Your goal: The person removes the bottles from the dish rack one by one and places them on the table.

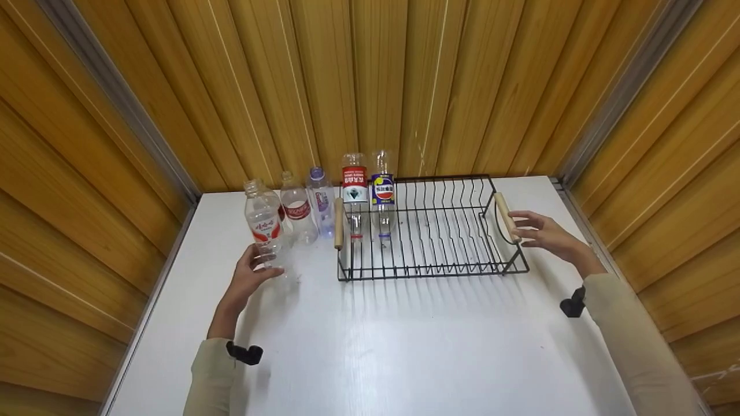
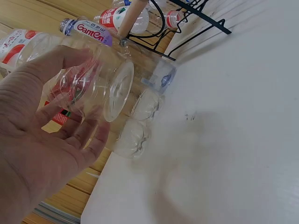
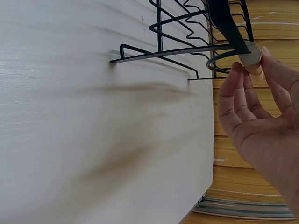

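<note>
My left hand [image 1: 248,277] grips a clear plastic bottle [image 1: 266,225] with a red and white label round its lower part. In the left wrist view the bottle lies tilted across my palm, its round base [image 2: 120,91] facing the table side. My right hand [image 1: 549,236] holds the right wooden handle [image 1: 506,216] of a black wire dish rack [image 1: 433,275]; in the right wrist view the handle's end [image 3: 251,53] sits between thumb and fingertips. Inside the rack's left end are a bottle with a red and white label [image 1: 355,185] and one with a blue label [image 1: 383,189].
Left of the rack stand a clear bottle with a red label [image 1: 298,211] and a purple-tinted bottle [image 1: 322,202]. Another bottle is mostly hidden behind the held one. The white table [image 1: 404,346] meets wood-look panel walls [image 1: 428,86] at the back and sides.
</note>
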`<state>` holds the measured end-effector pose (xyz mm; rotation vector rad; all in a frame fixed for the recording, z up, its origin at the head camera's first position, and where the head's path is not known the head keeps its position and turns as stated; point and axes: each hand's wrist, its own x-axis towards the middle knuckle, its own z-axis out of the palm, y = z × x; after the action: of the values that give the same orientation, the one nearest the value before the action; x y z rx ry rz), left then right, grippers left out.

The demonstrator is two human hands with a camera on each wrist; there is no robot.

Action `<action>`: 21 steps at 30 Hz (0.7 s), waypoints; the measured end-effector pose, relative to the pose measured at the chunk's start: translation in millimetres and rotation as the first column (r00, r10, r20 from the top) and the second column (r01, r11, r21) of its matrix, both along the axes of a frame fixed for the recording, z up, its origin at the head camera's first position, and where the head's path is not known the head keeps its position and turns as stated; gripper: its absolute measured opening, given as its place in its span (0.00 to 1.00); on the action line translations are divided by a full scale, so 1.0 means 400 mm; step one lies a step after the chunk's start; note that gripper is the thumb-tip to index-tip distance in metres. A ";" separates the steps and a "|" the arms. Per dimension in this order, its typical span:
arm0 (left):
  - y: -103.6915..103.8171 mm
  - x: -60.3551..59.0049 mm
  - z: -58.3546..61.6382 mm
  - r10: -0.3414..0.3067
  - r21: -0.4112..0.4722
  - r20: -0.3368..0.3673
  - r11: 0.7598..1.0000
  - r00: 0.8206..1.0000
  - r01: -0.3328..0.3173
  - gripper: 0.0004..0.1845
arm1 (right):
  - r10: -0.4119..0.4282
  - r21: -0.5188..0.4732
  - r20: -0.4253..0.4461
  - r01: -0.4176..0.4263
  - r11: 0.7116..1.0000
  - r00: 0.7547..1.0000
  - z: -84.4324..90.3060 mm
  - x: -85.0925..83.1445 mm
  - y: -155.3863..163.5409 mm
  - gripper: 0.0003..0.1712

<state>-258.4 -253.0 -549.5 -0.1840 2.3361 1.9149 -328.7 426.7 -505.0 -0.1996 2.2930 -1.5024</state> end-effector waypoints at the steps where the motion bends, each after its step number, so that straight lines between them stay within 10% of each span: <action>1: -0.003 0.001 -0.004 0.014 0.006 0.007 1.000 1.000 -0.014 0.47 | 0.003 -0.004 0.001 -0.003 1.000 1.000 -0.001 0.000 -0.001 0.40; 21: -0.054 -0.005 -0.110 0.252 -0.070 0.012 0.966 0.968 -0.250 0.50 | -0.040 -0.087 0.031 0.042 0.995 0.999 -0.025 0.005 0.011 0.39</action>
<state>-260.4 -274.7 -593.6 -0.5279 2.4685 1.9267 -326.8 431.0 -515.0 -0.1543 2.2230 -1.6169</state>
